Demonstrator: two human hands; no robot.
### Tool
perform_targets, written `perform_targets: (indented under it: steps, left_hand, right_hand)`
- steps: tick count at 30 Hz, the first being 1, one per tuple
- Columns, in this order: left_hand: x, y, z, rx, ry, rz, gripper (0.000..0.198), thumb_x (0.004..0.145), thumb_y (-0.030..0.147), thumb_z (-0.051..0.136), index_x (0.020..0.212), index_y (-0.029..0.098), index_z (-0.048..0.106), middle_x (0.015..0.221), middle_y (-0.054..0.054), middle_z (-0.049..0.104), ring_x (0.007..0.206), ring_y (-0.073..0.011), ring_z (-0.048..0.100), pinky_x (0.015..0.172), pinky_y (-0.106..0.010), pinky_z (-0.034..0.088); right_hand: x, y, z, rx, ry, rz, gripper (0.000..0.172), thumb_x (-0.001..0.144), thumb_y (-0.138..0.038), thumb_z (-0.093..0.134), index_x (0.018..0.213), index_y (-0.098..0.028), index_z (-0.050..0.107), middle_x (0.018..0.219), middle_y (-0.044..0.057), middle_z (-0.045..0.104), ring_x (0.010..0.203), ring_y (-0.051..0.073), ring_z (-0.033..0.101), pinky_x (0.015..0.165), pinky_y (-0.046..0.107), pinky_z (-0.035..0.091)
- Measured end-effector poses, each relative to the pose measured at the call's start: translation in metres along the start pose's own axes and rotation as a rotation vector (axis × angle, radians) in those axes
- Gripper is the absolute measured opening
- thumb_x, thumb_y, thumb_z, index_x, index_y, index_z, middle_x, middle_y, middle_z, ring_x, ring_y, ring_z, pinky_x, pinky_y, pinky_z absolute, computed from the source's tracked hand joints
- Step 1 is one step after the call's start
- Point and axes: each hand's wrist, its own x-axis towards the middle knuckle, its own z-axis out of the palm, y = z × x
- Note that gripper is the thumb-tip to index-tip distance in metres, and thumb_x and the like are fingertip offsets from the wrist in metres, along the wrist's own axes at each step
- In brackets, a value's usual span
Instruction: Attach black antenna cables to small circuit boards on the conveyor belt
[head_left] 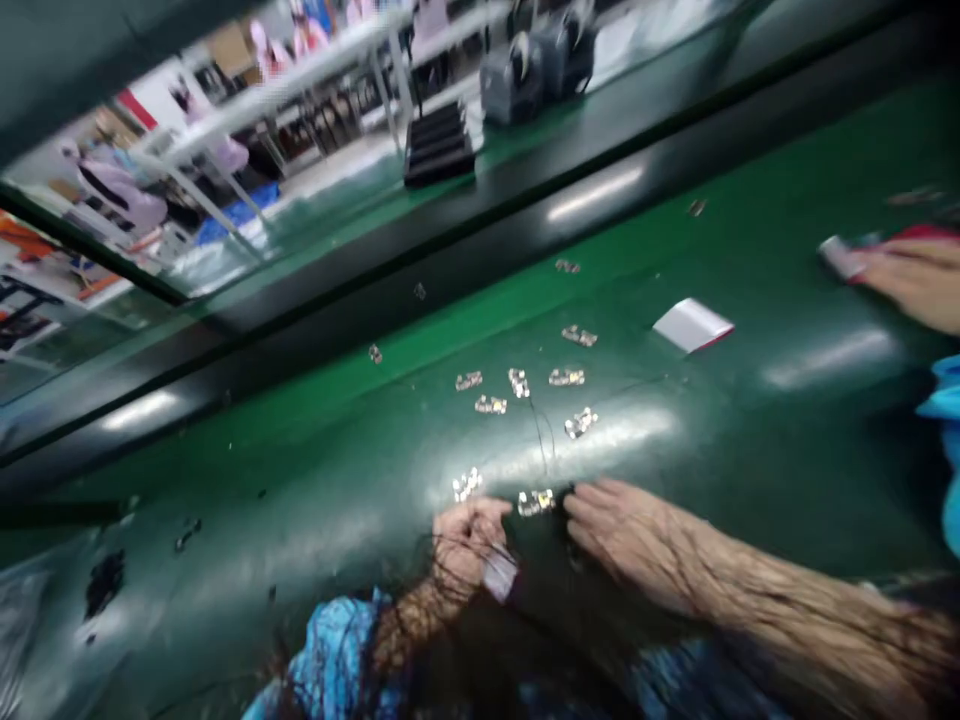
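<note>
My left hand (pixel 466 545) is closed low in the middle, thumb and index finger forward. A small white piece with a dark reddish edge (pixel 499 573) shows at its palm side, seemingly held there. Between my hands lies a small metallic part (pixel 535 502) on the green table. My right hand (pixel 626 530) rests just right of it, fingers bent together; a dark bit shows at the fingertips, too blurred to name. Another small metallic part (pixel 467 484) lies just beyond my left hand. Several similar parts (pixel 566 377) are scattered farther off, with thin wires near one.
A folded white piece with a red edge (pixel 693 325) lies right of centre. At far right, another person's hand (pixel 911 272) holds a similar white and red piece. Black bits (pixel 105 583) lie at left. Black trays (pixel 439 145) and grey bins (pixel 536 70) stand beyond the dark rail.
</note>
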Motion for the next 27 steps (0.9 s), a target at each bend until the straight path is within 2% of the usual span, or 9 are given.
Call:
perform_targets:
  steps: [3,5,7,9,13,15,18,23,27]
  left_hand:
    - [-0.008,-0.007,0.011,-0.123,0.058,-0.046,0.06,0.097,0.075,0.072,0.09,0.019,0.091,0.064,-0.002,0.072,0.049,-0.0176,0.062,0.049,-0.029,0.052]
    - [-0.014,-0.007,0.02,-0.164,0.119,-0.032,0.051,0.1,0.065,0.073,0.093,0.019,0.093,0.066,-0.004,0.075,0.052,-0.018,0.064,0.05,-0.029,0.052]
    - [-0.02,-0.002,0.027,-0.176,0.179,0.027,0.039,0.102,0.052,0.074,0.094,0.02,0.094,0.068,-0.005,0.078,0.059,-0.0204,0.071,0.057,-0.031,0.057]
    - [-0.025,0.004,0.032,-0.168,0.219,0.105,0.029,0.102,0.042,0.076,0.095,0.021,0.095,0.071,-0.006,0.081,0.067,-0.0235,0.078,0.066,-0.033,0.065]
    - [-0.033,0.013,0.035,-0.138,0.219,0.228,0.026,0.109,0.036,0.075,0.101,0.024,0.096,0.079,-0.007,0.087,0.072,-0.0259,0.084,0.072,-0.036,0.072]
    - [-0.038,0.014,0.034,-0.133,0.189,0.29,0.028,0.111,0.041,0.075,0.103,0.025,0.097,0.083,-0.008,0.091,0.076,-0.0277,0.087,0.076,-0.037,0.075]
    - [-0.047,0.014,0.034,-0.137,0.127,0.366,0.023,0.101,0.048,0.088,0.103,0.027,0.098,0.093,-0.011,0.095,0.082,-0.0308,0.092,0.08,-0.04,0.08]
    - [-0.06,0.014,0.033,-0.115,0.074,0.319,0.012,0.1,0.034,0.092,0.105,0.026,0.099,0.095,-0.01,0.097,0.075,-0.0292,0.093,0.073,-0.036,0.08]
    - [-0.062,0.013,0.031,-0.077,0.038,0.29,0.012,0.105,0.037,0.089,0.104,0.03,0.099,0.094,-0.007,0.097,0.072,-0.0287,0.092,0.07,-0.035,0.079]
  right_hand:
    - [-0.02,0.014,-0.003,0.109,-0.02,0.006,0.018,0.077,-0.011,0.081,0.087,-0.027,0.081,0.085,0.009,0.082,0.076,0.031,0.077,0.067,0.046,0.066]
    - [-0.031,0.013,-0.007,0.217,0.038,0.043,0.018,0.091,-0.017,0.079,0.106,-0.025,0.084,0.096,0.011,0.085,0.081,0.033,0.081,0.07,0.049,0.07]
    - [-0.037,-0.001,-0.01,0.392,0.168,0.142,0.029,0.101,-0.025,0.077,0.129,-0.03,0.079,0.106,0.011,0.088,0.087,0.035,0.084,0.074,0.052,0.073]
    - [-0.039,-0.024,-0.009,0.594,0.286,0.276,0.037,0.103,-0.031,0.077,0.138,-0.039,0.073,0.11,0.008,0.089,0.088,0.038,0.087,0.074,0.056,0.076]
    - [-0.03,-0.059,-0.002,0.831,0.351,0.454,0.026,0.103,-0.029,0.072,0.121,-0.048,0.071,0.102,0.001,0.088,0.083,0.038,0.086,0.071,0.056,0.077]
    - [-0.026,-0.062,-0.002,0.891,0.383,0.493,0.021,0.104,-0.027,0.071,0.112,-0.047,0.071,0.094,-0.002,0.085,0.076,0.034,0.083,0.067,0.051,0.075]
    - [-0.026,-0.054,-0.007,0.958,0.413,0.491,0.018,0.106,-0.026,0.07,0.103,-0.044,0.071,0.086,-0.003,0.08,0.067,0.03,0.078,0.058,0.044,0.07]
    - [-0.028,-0.05,-0.013,0.959,0.459,0.404,0.025,0.104,-0.016,0.071,0.106,-0.04,0.072,0.083,-0.004,0.08,0.062,0.024,0.077,0.056,0.037,0.067]
    - [-0.041,-0.054,-0.008,0.942,0.446,0.472,0.032,0.104,-0.02,0.071,0.119,-0.047,0.076,0.095,-0.001,0.085,0.074,0.031,0.083,0.067,0.046,0.075]
